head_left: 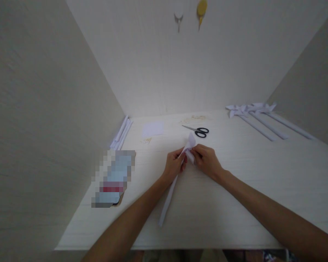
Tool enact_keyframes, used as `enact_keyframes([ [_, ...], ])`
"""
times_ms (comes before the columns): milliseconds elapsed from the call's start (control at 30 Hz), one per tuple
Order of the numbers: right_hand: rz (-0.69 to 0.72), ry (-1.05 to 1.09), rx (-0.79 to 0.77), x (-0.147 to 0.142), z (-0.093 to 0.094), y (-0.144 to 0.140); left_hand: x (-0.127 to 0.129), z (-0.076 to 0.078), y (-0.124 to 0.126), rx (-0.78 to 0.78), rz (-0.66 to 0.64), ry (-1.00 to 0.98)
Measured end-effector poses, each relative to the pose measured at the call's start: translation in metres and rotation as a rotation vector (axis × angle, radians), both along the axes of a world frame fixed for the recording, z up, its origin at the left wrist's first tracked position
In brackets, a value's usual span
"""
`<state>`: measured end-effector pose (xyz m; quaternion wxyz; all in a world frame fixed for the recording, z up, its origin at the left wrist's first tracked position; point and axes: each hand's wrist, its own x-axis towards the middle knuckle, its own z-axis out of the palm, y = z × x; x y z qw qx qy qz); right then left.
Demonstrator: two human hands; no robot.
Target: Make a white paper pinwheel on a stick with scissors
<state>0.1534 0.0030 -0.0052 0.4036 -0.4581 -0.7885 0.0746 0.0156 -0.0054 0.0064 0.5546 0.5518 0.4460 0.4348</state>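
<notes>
A white paper pinwheel on a rolled paper stick is between my hands, over the middle of the table. My left hand is closed round the stick just below the folded blades, and the stick slants down toward me. With thumb and fingertips together, my right hand pinches the pinwheel near its centre. Anything small between those fingertips is hidden. Just beyond the pinwheel lie scissors with black handles, their blades pointing left.
Three finished-looking paper pinwheels on sticks lie at the back right. Rolled paper sticks rest along the left wall. A paper square, toothpick-like bits and a blurred phone-shaped object are on the table. White walls enclose it.
</notes>
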Motion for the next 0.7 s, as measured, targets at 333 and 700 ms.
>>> enact_keyframes([
  [333, -0.102, 0.340, 0.044, 0.001, 0.004, -0.009, -0.001, -0.003, 0.007, -0.080, 0.079, -0.160],
  [700, 0.313, 0.484, -0.699, -0.020, 0.004, -0.022, -0.013, 0.003, 0.012, -0.202, 0.261, -0.550],
])
